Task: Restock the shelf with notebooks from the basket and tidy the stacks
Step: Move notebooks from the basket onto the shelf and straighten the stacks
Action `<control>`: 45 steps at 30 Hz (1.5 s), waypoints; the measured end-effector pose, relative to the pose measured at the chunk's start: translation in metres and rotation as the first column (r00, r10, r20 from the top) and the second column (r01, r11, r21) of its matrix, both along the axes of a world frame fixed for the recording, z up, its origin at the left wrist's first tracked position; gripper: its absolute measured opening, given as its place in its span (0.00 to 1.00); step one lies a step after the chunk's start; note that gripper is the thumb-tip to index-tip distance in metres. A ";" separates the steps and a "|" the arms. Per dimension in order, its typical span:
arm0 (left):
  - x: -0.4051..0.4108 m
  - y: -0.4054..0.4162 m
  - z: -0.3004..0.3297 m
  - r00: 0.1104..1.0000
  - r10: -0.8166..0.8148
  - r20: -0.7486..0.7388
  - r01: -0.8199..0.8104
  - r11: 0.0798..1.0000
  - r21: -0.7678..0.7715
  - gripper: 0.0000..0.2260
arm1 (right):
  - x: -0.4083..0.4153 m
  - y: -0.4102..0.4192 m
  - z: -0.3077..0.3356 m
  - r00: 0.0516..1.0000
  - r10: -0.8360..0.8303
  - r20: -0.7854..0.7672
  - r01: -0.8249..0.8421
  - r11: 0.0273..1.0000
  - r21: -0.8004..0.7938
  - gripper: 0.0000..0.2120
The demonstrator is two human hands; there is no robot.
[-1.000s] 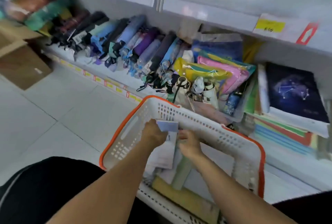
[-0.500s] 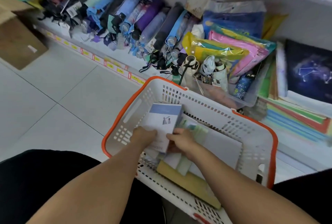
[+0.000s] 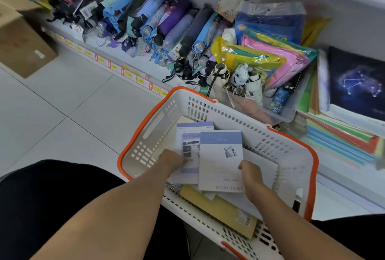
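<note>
A white basket with an orange rim [image 3: 291,134] sits in front of me at the foot of the low shelf [image 3: 343,178]. Over it my left hand [image 3: 171,160] grips a white notebook with a purple band [image 3: 188,134]. My right hand [image 3: 251,173] grips a second white notebook with a blue band [image 3: 220,161], which overlaps the first. More notebooks lie in the basket, among them a yellow one [image 3: 218,209] and a white one [image 3: 264,166]. On the shelf at the right lies a dark starry notebook [image 3: 358,84] on a stack of coloured notebooks [image 3: 341,143].
Folded umbrellas [image 3: 145,20] fill the shelf to the left. Coloured plastic pouches [image 3: 270,55] and a clear bin [image 3: 260,105] stand just behind the basket. A cardboard box [image 3: 20,45] sits on the tiled floor at far left. My dark-clothed knees flank the basket.
The two hands have drawn apart, splitting the held notebooks: one is now in each hand, side by side over the basket. The view has tilted down toward the basket.
</note>
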State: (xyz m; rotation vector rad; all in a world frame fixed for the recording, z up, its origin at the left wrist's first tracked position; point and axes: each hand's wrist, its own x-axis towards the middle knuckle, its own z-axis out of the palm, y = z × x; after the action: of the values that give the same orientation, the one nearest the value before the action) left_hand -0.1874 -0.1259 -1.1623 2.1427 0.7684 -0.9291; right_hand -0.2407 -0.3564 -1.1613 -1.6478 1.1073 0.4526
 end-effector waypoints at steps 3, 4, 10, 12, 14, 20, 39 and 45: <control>-0.007 -0.010 0.004 0.990 0.118 -0.078 -0.129 0.979 -0.161 0.17 | -0.010 -0.006 -0.007 0.999 -0.039 -0.014 0.036 0.989 -0.143 0.16; -0.007 -0.012 0.006 0.988 0.124 -0.093 -0.139 0.974 -0.179 0.16 | -0.014 -0.009 -0.007 0.998 -0.061 -0.019 0.056 0.981 -0.188 0.16; -0.005 -0.018 0.014 0.990 0.125 -0.066 -0.136 0.972 -0.193 0.19 | -0.029 -0.015 0.001 0.994 0.085 0.071 -0.074 0.986 -0.152 0.15; -0.005 -0.021 0.015 0.989 0.141 -0.052 -0.149 0.964 -0.219 0.15 | -0.027 -0.016 0.002 0.978 0.176 0.109 -0.168 0.982 -0.082 0.13; -0.007 -0.023 0.017 0.988 0.132 -0.082 -0.148 0.962 -0.231 0.13 | -0.024 -0.015 0.005 0.958 0.269 0.097 -0.270 0.963 -0.008 0.09; -0.011 -0.030 0.024 0.971 0.134 -0.196 -0.202 0.901 -0.385 0.14 | -0.019 -0.016 0.021 0.920 0.386 0.062 -0.390 0.917 0.087 0.08; -0.012 -0.006 0.074 0.945 0.085 0.316 -0.088 0.996 -0.007 0.17 | -0.006 -0.050 0.113 0.925 0.364 0.107 -0.378 0.857 0.351 0.16; 0.018 0.002 0.177 0.703 0.358 0.615 -0.121 0.912 -0.392 0.06 | 0.011 -0.030 0.172 0.911 0.226 0.346 -0.399 0.698 0.595 0.16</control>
State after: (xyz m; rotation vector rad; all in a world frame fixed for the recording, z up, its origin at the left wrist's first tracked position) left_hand -0.1691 -0.1238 -0.9857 1.8174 0.4566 -0.0698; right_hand -0.2292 -0.3864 -0.9894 -1.2009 0.3806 0.7418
